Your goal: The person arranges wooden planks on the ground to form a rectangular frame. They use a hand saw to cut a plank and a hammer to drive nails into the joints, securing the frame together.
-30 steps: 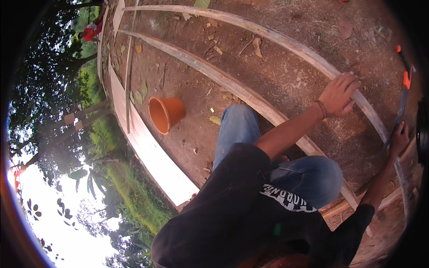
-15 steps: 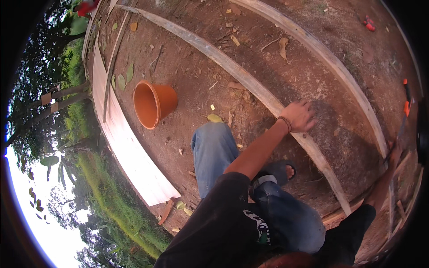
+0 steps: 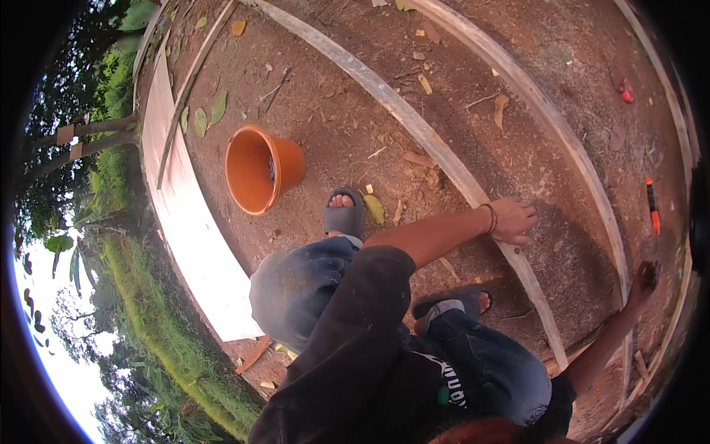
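My left hand (image 3: 514, 220) lies across a long, narrow wooden plank (image 3: 444, 157) on the ground, its fingers stretched out past the plank's right edge. Far to the right, my right hand (image 3: 646, 280) is beside the lower part of a second wooden plank (image 3: 543, 103). Its fingers look curled together, and what they hold, if anything, is too dark to make out. Just beyond that hand lies a slim tool with a black-and-orange handle (image 3: 652, 209), apart from the fingers.
An orange bucket (image 3: 290, 164) lies tipped on its side, something dark inside. Behind it lies a wide pale board (image 3: 194, 248) with a thin strip of wood (image 3: 185, 92) across it. A small red object (image 3: 626, 90) sits at upper right. Leaves and wood chips dot the red soil.
My left knee has swung left, and my left sandal has come into sight near the bucket. My right hand has moved away from the black-and-orange tool. The left hand stays on the plank.
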`<state>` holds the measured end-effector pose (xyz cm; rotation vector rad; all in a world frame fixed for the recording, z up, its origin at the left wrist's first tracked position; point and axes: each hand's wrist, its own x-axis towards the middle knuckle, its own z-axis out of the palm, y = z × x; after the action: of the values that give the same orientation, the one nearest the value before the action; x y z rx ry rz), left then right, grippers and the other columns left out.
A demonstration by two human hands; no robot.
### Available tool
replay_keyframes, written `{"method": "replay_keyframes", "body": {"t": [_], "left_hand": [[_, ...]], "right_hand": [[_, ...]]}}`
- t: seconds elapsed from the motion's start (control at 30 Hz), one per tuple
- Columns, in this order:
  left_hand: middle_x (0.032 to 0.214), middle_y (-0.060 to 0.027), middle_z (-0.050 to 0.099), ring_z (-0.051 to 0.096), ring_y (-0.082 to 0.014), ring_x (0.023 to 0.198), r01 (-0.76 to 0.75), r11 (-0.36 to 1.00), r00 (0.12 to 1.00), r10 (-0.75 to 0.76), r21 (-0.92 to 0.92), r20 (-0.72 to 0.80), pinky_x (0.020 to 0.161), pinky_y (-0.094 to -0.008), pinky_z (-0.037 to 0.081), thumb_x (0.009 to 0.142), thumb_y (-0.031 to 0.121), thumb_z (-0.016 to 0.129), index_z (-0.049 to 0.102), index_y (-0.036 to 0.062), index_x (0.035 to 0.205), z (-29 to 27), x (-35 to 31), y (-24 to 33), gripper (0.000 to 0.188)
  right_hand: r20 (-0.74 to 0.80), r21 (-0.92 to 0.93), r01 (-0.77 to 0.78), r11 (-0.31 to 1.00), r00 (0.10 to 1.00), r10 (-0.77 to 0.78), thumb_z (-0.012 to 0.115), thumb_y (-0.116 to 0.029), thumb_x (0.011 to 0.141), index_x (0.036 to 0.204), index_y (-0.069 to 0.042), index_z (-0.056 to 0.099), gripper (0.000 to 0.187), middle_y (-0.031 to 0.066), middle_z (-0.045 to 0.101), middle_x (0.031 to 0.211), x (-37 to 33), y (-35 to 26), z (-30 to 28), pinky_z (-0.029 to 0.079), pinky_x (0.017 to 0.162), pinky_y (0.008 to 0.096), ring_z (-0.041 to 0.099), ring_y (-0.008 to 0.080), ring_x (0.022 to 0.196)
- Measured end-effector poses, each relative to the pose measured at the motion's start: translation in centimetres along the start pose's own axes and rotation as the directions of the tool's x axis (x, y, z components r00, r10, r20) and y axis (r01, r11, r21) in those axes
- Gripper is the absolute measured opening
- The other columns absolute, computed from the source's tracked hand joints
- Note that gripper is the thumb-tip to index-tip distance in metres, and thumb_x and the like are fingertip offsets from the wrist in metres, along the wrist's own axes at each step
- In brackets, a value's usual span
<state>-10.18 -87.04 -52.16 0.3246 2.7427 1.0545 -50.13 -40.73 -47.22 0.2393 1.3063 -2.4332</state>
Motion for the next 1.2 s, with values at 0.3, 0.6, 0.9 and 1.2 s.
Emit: {"method": "replay_keyframes", "body": {"t": [0.3,0.6,0.9,1.2], "left_hand": [[0.122,-0.0190,0.060,0.066,-0.0383,0.108,-0.230,0.880,0.761,-0.103,0.415,0.640,0.092,-0.0491,0.054,0.073,0.080,0.065,0.051,0.0014,0.132,-17.8,-7.3,-12.0,0.099],[0.113,-0.0102,0.063,0.064,-0.0283,0.110,-0.128,0.927,0.992,0.128,0.353,0.024,0.089,-0.0423,0.049,0.060,0.068,0.084,0.053,0.0060,0.117,-14.1,-12.9,-16.3,0.090],[0.107,-0.0140,0.066,0.064,-0.0328,0.106,-0.165,0.945,0.986,0.146,0.281,0.086,0.087,-0.0443,0.055,0.063,0.058,0.085,0.062,0.0108,0.110,-14.2,-11.0,-16.5,0.071],[0.117,-0.0200,0.071,0.068,-0.0352,0.109,-0.075,0.905,0.844,-0.166,0.419,0.510,0.095,-0.0448,0.054,0.068,0.049,0.082,0.071,0.0079,0.119,-15.4,-7.2,-14.2,0.066]], "right_hand": [[0.310,0.157,0.070,0.985,0.944,-0.116,0.052,-0.004,0.097,0.145,0.009,0.034,0.053,0.0252,0.038,0.151,-25.2,4.2,7.7,0.025,0.121,0.0547,0.037,0.0380,0.139],[0.159,0.222,0.252,0.942,0.944,-0.290,0.054,-0.012,0.096,0.101,0.003,0.059,0.017,0.0189,0.061,0.105,-45.1,12.4,7.9,0.039,0.107,0.0475,0.056,0.0313,0.110],[-0.601,-0.106,0.382,0.918,0.711,-0.366,0.054,-0.015,0.097,0.089,-0.001,0.059,0.017,0.0122,0.063,0.087,-59.5,15.9,11.6,0.048,0.092,0.0415,0.062,0.0258,0.090],[-0.840,-0.088,0.360,0.929,0.475,-0.263,0.056,-0.029,0.097,0.095,-0.003,0.062,0.026,0.0093,0.069,0.082,-61.9,28.4,21.8,0.052,0.083,0.0390,0.067,0.0242,0.083]]}}
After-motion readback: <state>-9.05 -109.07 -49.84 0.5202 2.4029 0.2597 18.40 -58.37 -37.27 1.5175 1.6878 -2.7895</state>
